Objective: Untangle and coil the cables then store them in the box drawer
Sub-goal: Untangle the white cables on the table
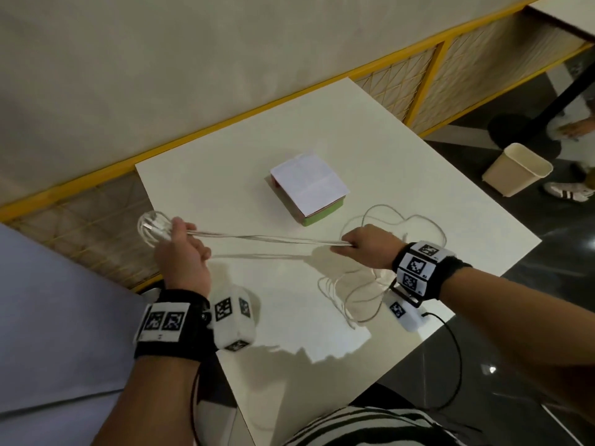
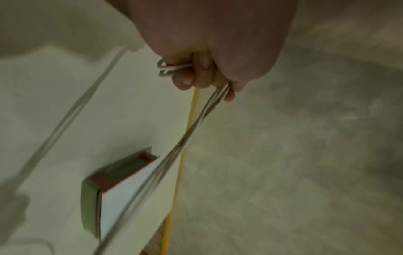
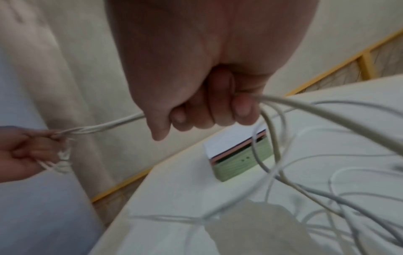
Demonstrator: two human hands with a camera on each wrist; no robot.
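Note:
Several strands of thin white cable (image 1: 267,238) stretch taut above the white table (image 1: 225,175) between my two hands. My left hand (image 1: 180,239) grips the bundle beyond the table's left edge, with small loops (image 1: 153,227) sticking out past its fingers (image 2: 196,75). My right hand (image 1: 360,244) holds the same strands in a fist (image 3: 207,110). Loose cable loops (image 1: 402,220) trail behind it, and more slack (image 1: 347,294) lies below it. The box drawer (image 1: 309,188), white on top with a green front (image 3: 242,160), sits shut at the table's middle.
A beige wall and a yellow-framed mesh rail (image 1: 428,75) run along the table's far side. On the dark floor at right stands a cream bin (image 1: 515,169), with another person's shoe (image 1: 568,192) beside it. A grey-blue panel (image 1: 48,317) is at my left.

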